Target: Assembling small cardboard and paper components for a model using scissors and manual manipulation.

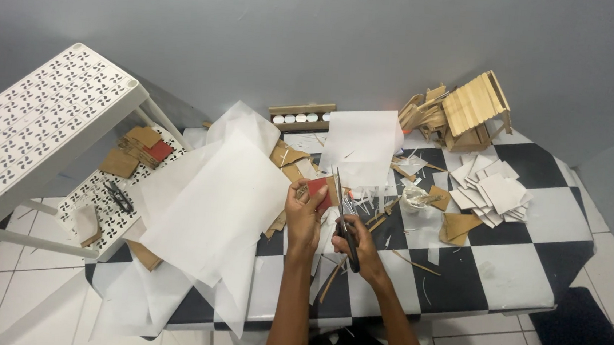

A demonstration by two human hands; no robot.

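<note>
Head view looked down at a black-and-white checkered table [512, 262] messy with paper scraps. The left hand [303, 216] pinched a small red card piece [318, 190] and held it up over the table's middle. The right hand [358, 248] was closed around black scissors [342, 215], blades pointing up at the card. It looked like the cutting step. The next snip needed the card held still against the blades.

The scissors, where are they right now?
In the head view, the scissors are near the centre of the checkered table, held in the right hand, blades pointing up beside the red card piece in the left hand.
</note>
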